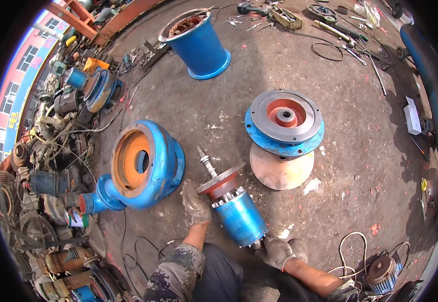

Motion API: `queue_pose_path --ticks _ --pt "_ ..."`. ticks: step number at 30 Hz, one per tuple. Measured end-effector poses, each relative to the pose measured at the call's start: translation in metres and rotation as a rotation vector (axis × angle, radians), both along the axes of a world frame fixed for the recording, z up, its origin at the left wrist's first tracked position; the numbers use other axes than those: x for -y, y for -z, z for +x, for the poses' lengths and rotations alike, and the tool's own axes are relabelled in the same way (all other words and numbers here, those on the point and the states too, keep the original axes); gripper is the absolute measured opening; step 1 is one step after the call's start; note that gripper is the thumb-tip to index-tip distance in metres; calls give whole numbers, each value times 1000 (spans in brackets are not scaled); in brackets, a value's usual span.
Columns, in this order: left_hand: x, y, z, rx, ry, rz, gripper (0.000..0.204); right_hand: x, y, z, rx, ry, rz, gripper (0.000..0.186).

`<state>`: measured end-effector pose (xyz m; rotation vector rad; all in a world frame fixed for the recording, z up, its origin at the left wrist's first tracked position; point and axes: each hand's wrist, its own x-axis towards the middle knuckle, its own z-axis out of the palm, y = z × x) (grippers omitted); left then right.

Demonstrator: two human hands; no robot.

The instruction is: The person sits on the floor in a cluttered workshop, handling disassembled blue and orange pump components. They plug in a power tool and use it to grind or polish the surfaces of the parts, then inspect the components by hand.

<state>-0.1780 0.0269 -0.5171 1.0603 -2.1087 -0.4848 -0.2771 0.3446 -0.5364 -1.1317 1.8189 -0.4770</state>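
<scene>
A motor rotor (241, 216) with a blue cylindrical core lies tilted between my hands, its stepped steel shaft (207, 162) pointing up and left. Around that shaft sits a red-brown flanged end cover (222, 182). My gloved left hand (197, 203) is closed at the cover's left edge, its fingertips partly hidden. At the rotor's near end, my gloved right hand (278, 252) grips the short shaft stub. A blue volute pump casing (151, 163) with an orange inside stands to the left. To the right, a grey and red round cover (285, 116) rests on a blue flange (279, 147) above a pale disc-shaped base (281, 168).
At the far side stands a blue motor housing (199, 48) with copper windings. Old pumps and motors (53, 176) crowd the left edge. Hand tools and cable (350, 45) lie far right. A small finned motor (383, 274) with looped wire sits near right.
</scene>
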Motion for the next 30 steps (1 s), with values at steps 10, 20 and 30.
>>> queue_pose_path --ticks 10,20,30 --pt "3 1 3 103 -36 -80 30 -12 4 -3 119 20 -7 63" --pt "1 0 4 106 -40 -58 28 -29 -2 -5 312 157 62 62" --pt "53 -23 18 -14 26 655 45 -51 24 -1 889 418 -56 34"
